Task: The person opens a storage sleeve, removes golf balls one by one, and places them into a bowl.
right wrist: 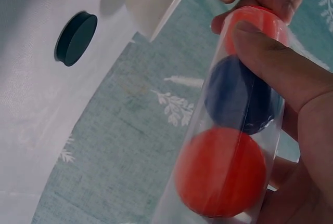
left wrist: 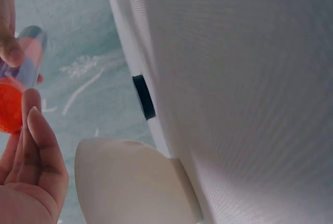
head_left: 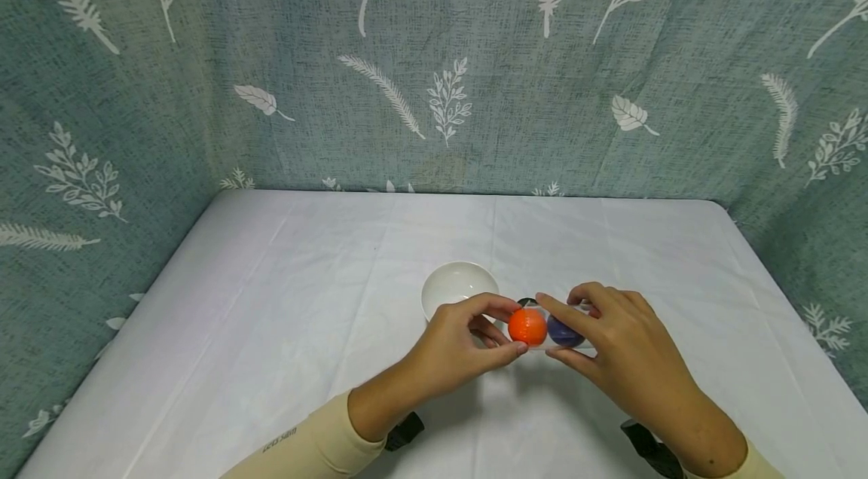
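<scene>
A clear plastic tube (right wrist: 208, 115) holds a dark blue ball (right wrist: 242, 96) and a red-orange ball (right wrist: 221, 172) in a row. My right hand (head_left: 620, 336) grips this tube around its side, thumb lying along the wall. At the tube's left end, an orange ball (head_left: 527, 327) sits between the thumb and fingertips of my left hand (head_left: 461, 340), which pinches it. The tube is held sideways above the table, its far end partly hidden by my right hand in the head view.
A white bowl (head_left: 450, 283) stands just behind my left hand. A round dark green cap (right wrist: 76, 38) lies on the table close to the bowl. White cloth covers the table (head_left: 305, 276), and a patterned green curtain (head_left: 285, 42) hangs behind it.
</scene>
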### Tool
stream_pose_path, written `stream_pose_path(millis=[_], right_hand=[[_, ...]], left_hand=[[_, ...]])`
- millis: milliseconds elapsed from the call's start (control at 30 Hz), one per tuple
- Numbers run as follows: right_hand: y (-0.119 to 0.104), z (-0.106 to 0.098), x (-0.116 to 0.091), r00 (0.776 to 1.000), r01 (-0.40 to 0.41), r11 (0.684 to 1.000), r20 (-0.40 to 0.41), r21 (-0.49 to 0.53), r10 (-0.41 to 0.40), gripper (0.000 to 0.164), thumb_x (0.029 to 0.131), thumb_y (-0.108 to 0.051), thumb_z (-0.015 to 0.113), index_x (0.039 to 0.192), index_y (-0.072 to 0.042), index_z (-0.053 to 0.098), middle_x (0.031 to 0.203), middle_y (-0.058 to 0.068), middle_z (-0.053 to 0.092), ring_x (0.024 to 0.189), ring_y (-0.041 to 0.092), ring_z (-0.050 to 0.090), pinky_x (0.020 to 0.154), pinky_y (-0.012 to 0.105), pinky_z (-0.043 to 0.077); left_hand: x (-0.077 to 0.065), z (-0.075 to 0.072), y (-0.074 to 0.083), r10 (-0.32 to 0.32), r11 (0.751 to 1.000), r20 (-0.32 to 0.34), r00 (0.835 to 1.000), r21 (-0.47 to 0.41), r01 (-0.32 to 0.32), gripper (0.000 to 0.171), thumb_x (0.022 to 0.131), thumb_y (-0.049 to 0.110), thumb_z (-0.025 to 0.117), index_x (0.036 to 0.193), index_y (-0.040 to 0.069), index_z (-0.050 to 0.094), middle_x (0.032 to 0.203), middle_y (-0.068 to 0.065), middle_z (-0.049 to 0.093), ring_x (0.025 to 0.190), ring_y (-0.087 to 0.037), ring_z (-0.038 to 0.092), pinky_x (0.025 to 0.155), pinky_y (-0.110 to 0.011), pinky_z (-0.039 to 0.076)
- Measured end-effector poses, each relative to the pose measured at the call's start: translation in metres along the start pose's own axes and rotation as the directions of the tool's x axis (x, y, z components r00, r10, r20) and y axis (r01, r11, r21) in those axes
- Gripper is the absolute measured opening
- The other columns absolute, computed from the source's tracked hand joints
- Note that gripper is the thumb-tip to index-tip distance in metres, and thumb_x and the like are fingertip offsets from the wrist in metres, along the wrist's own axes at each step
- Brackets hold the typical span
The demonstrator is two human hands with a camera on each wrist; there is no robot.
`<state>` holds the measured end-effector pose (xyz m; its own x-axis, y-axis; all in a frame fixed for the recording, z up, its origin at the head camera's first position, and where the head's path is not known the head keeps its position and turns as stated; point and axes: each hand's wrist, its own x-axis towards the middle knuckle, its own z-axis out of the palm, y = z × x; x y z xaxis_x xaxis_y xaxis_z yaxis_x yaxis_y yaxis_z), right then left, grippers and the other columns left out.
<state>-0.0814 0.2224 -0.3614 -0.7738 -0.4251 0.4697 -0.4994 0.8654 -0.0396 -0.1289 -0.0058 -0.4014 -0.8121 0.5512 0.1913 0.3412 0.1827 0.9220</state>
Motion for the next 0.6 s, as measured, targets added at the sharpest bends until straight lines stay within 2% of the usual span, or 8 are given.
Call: stream_pose_path(millis=[67, 133, 233, 333, 433, 600], right_hand=[[0.0004, -0.0001, -0.0002, 1.000, 0.000, 1.000, 0.001, 0.002, 0.000, 0.067, 0.062, -0.037, 0.093, 0.125, -0.028, 0.071, 0.095, 0.004, 0.062, 0.081, 0.020, 0.060, 0.081, 0.048, 0.051], [0.0014, 0.0000, -0.0007, 1.000, 0.003, 1.000, 0.000, 0.005, -0.003, 0.062, 0.069, -0.046, 0.088, 0.126, -0.028, 0.071, 0.095, 0.004, 0.062, 0.081, 0.020, 0.060, 0.081, 0.048, 0.051], [0.0031, 0.0009, -0.0010, 1.000, 0.011, 1.000, -0.012, 0.013, -0.011, 0.057, 0.084, -0.065, 0.062, 0.126, -0.028, 0.070, 0.095, 0.004, 0.062, 0.080, 0.020, 0.059, 0.081, 0.048, 0.051], [0.0046, 0.0022, -0.0010, 0.999, 0.021, 0.999, -0.032, 0.026, -0.020, 0.069, 0.089, -0.069, 0.031, 0.126, -0.027, 0.070, 0.095, 0.004, 0.062, 0.079, 0.018, 0.058, 0.079, 0.046, 0.051], [0.0055, 0.0032, -0.0009, 0.999, 0.023, 0.999, -0.044, 0.042, -0.021, 0.071, 0.089, -0.070, 0.028, 0.125, -0.026, 0.070, 0.095, 0.004, 0.062, 0.076, 0.016, 0.056, 0.079, 0.045, 0.050], [0.0066, 0.0034, -0.0011, 0.999, 0.009, 0.998, -0.040, 0.059, -0.007, 0.072, 0.089, -0.071, 0.029, 0.127, -0.025, 0.070, 0.097, 0.003, 0.061, 0.074, 0.012, 0.054, 0.080, 0.045, 0.050]], left_hand=[[-0.0001, -0.0005, -0.0006, 0.002, 1.000, 0.002, 1.000, 0.001, -0.002, 0.039, 0.085, 0.020, 0.081, 0.121, 0.016, 0.066, 0.111, 0.002, 0.072, 0.078, -0.004, 0.070, 0.075, -0.027, 0.060], [-0.0004, -0.0014, -0.0011, 0.000, 1.000, 0.005, 1.000, 0.002, 0.000, 0.038, 0.085, 0.020, 0.080, 0.121, 0.017, 0.066, 0.111, 0.003, 0.072, 0.078, -0.004, 0.069, 0.074, -0.029, 0.060], [-0.0008, -0.0029, -0.0011, -0.005, 1.000, 0.006, 1.000, 0.007, 0.005, 0.037, 0.086, 0.021, 0.079, 0.120, 0.018, 0.066, 0.110, 0.004, 0.072, 0.079, -0.005, 0.069, 0.073, -0.031, 0.060], [-0.0008, -0.0044, -0.0007, -0.004, 1.000, 0.002, 1.000, 0.017, 0.004, 0.037, 0.086, 0.022, 0.079, 0.120, 0.019, 0.065, 0.109, 0.004, 0.073, 0.080, -0.004, 0.069, 0.074, -0.034, 0.060], [-0.0007, -0.0057, 0.0000, 0.003, 1.000, -0.006, 1.000, 0.024, -0.003, 0.036, 0.086, 0.021, 0.079, 0.120, 0.019, 0.066, 0.108, 0.004, 0.073, 0.080, -0.004, 0.069, 0.075, -0.036, 0.060], [0.0002, -0.0083, 0.0026, 0.014, 0.999, -0.010, 1.000, 0.034, -0.013, 0.035, 0.085, 0.019, 0.079, 0.118, 0.019, 0.066, 0.107, 0.004, 0.072, 0.079, -0.005, 0.069, 0.076, -0.027, 0.058]])
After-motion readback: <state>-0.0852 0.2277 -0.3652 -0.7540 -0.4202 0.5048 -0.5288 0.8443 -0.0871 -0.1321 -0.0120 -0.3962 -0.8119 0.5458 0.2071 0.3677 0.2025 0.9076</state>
